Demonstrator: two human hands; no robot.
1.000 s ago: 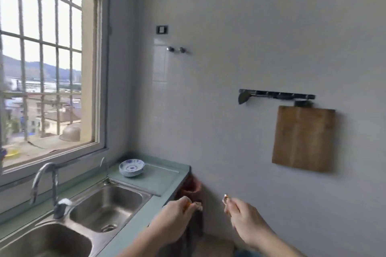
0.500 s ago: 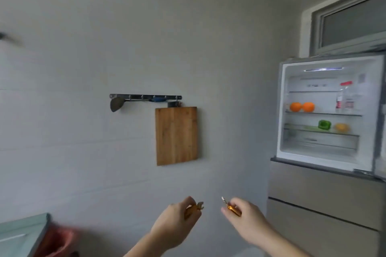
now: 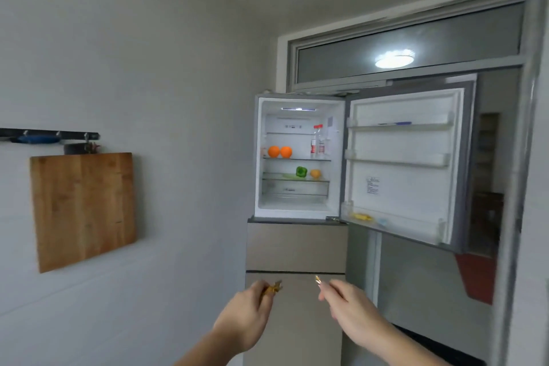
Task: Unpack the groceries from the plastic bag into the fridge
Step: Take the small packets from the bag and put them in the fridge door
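Observation:
The fridge [image 3: 297, 244] stands ahead with its upper door [image 3: 404, 169] swung open to the right. Inside, two oranges [image 3: 279, 151] sit on the upper shelf beside two bottles [image 3: 317, 141]. A green pepper [image 3: 301, 172] and a yellow-orange fruit [image 3: 315, 173] lie on the shelf below. My left hand [image 3: 246, 315] is closed on a small gold-wrapped item [image 3: 274, 288]. My right hand [image 3: 350, 309] pinches another small gold-wrapped item [image 3: 318, 279]. Both hands are held out low in front of the fridge's lower drawers. No plastic bag is in view.
A wooden cutting board [image 3: 83, 211] hangs on the left wall under a dark hook rail [image 3: 50, 137]. The door's bottom bin holds a yellow item [image 3: 361, 217]. Behind the open door is a doorway [image 3: 490, 187] with a frosted transom window above.
My view has swung right from the sink and window, past the cutting board, to the open fridge. Both hands keep their small items and have stayed in front of me.

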